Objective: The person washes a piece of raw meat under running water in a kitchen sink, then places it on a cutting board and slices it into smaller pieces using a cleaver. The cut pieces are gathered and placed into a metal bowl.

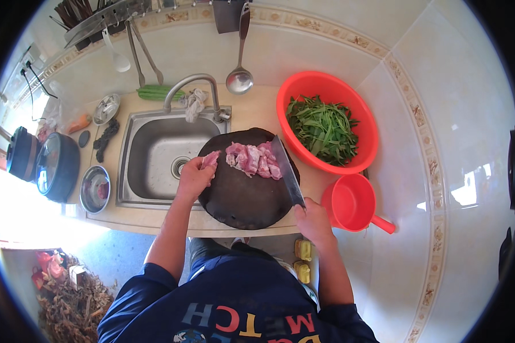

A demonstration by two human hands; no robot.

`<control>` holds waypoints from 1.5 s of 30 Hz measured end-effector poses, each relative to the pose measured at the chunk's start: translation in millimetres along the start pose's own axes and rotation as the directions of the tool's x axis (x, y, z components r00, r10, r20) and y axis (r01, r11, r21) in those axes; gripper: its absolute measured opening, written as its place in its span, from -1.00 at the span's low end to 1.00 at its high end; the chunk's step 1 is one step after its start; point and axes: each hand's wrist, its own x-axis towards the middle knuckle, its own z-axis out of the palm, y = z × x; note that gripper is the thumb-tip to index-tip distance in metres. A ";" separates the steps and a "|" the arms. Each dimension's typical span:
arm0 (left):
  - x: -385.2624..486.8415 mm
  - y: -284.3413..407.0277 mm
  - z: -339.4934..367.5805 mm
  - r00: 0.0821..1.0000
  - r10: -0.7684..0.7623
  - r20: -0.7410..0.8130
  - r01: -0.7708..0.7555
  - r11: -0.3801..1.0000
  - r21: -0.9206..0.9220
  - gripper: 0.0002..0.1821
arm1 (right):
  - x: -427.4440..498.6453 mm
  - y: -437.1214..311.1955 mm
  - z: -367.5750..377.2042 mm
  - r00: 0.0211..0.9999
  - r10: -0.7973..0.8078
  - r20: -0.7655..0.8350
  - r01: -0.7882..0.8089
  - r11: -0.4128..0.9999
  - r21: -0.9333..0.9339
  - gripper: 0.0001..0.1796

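A round dark chopping board (244, 197) lies on the counter, its left side over the edge of the steel sink. Several chunks of raw pink meat (253, 158) sit in a row across its upper half. At the board's left edge, my left hand (196, 176) pinches one separate piece of raw meat (211, 159). My right hand (313, 221) grips the handle of a kitchen cleaver (286, 169). The cleaver's broad blade slants along the right end of the meat row, against or very close to the last pieces.
Left of the board is the steel sink (154, 137) with its faucet (193, 79). A red basin (369, 124) of leafy greens (322, 128) and a red dipper (352, 201) stand at right. A metal bowl (95, 188) and a lidded pot (58, 165) are far left.
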 end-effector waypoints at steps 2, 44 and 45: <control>-12.6 9.6 2.1 0.999 0.044 -0.022 -0.044 0.999 -0.002 -0.73 | -12.8 -1.0 -0.3 1.000 -0.005 -0.003 0.005 0.997 0.082 -0.70; -18.5 16.8 -2.7 0.991 -0.135 0.024 0.137 0.971 -0.194 -0.69 | -13.3 -12.9 40.1 0.971 -0.106 0.214 0.045 0.961 0.271 -0.75; -22.5 26.7 -1.9 0.994 -0.104 -0.031 0.098 0.984 -0.147 -0.70 | -14.1 -13.3 39.7 0.972 -0.106 0.210 0.044 0.959 0.280 -0.75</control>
